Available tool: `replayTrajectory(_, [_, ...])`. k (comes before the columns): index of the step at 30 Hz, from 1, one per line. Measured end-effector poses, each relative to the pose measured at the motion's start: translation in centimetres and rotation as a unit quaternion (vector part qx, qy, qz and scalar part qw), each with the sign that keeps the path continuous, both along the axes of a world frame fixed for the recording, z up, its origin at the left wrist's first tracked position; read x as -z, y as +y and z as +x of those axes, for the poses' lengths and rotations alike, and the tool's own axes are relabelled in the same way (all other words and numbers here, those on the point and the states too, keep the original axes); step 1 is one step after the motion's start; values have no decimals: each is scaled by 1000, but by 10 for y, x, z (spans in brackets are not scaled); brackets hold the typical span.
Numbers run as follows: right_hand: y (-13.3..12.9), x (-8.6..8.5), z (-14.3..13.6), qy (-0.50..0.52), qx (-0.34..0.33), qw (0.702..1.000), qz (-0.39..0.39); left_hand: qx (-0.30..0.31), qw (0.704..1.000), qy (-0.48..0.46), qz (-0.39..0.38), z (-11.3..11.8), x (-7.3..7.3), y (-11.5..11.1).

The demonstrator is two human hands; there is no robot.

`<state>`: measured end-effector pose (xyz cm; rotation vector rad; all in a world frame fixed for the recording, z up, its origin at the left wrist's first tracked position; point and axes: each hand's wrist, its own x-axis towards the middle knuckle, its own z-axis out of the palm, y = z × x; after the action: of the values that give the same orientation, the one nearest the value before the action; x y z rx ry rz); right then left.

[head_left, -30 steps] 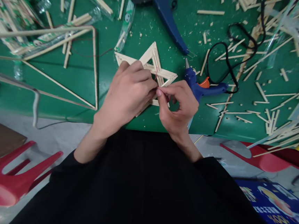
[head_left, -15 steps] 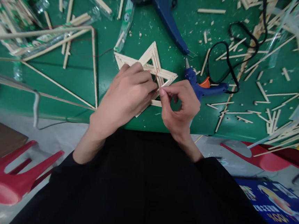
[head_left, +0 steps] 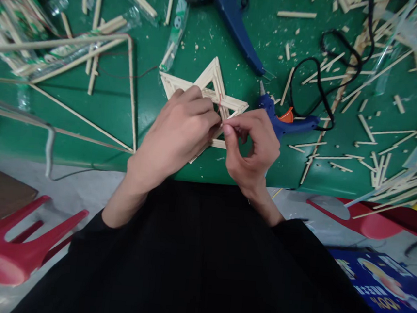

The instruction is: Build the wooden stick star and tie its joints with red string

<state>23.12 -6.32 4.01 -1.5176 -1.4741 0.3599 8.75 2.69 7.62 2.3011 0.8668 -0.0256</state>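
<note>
A star made of pale wooden sticks (head_left: 215, 74) lies flat on the green table, its lower middle covered by my hands. My left hand (head_left: 183, 127) rests over the star with its fingers curled and closed. A thin red thread (head_left: 219, 102) runs over the star's sticks down to where the fingertips of both hands meet. My right hand (head_left: 255, 146) pinches thumb and forefinger together there, against the left fingertips. The thread's end is hidden between the fingers. Beside my right hand lies a blue glue gun (head_left: 279, 123) with an orange trigger, nozzle pointing away.
A second blue tool (head_left: 234, 27) with thin metal prongs lies beyond the star. At left stands a large stick frame (head_left: 131, 91) near wrapped chopsticks (head_left: 11, 27). Cut sticks (head_left: 379, 166) litter the right side, near a black cord (head_left: 318, 88). Red chairs (head_left: 13, 256) flank me.
Both hands stay over the star with fingertips together, moving only very slightly. The red thread shifts a little and stands straighter. The view drifts slightly.
</note>
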Motion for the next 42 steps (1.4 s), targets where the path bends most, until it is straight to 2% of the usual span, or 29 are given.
replayTrajectory(3, [-4,3,4,-8,2,1000,-24,6,1000,-15,16,-2,-1,-1])
replayTrajectory(6, [-6,9,6,-29,-24,998,-48,6,999,-19,47,-6,-2,-2])
replayTrajectory(12, [-5,14,3,-63,-36,996,-55,-39,998,-49,23,-9,-2,-4])
replayTrajectory(26, [-1,17,-5,3,-8,1000,4,-96,993,-71,-14,-10,-1,-7])
replayTrajectory(32, [-4,19,-3,-24,8,999,-42,-104,990,-92,-39,-6,-1,-9])
replayTrajectory(42, [-7,22,-3,-5,-2,995,-101,-115,989,-88,-23,-3,-7,-9])
